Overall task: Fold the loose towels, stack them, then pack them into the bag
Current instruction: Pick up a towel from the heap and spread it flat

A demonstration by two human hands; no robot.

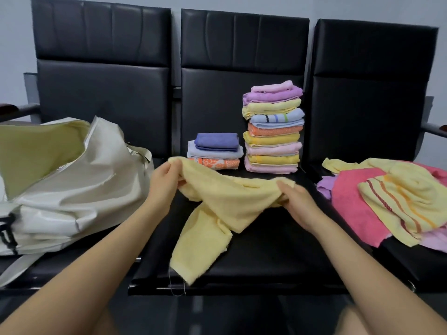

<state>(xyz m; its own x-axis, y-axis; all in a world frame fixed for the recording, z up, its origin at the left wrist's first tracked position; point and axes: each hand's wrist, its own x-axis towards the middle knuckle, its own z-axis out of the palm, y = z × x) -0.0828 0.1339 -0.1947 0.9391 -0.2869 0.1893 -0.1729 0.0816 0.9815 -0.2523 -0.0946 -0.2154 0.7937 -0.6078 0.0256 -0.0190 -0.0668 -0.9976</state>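
We hold a yellow towel (225,201) over the middle seat of the bench (278,262), its tail trailing on the seat. Left hand (167,180) pinches one corner in a narrow grip; right hand (295,201) grips the bunched opposite edge. We should find both corners, pull taut, then fold evenly. Beyond stand a short stack (214,151) and tall stack (273,126); loose towels (387,199) right, open bag (60,175) left.
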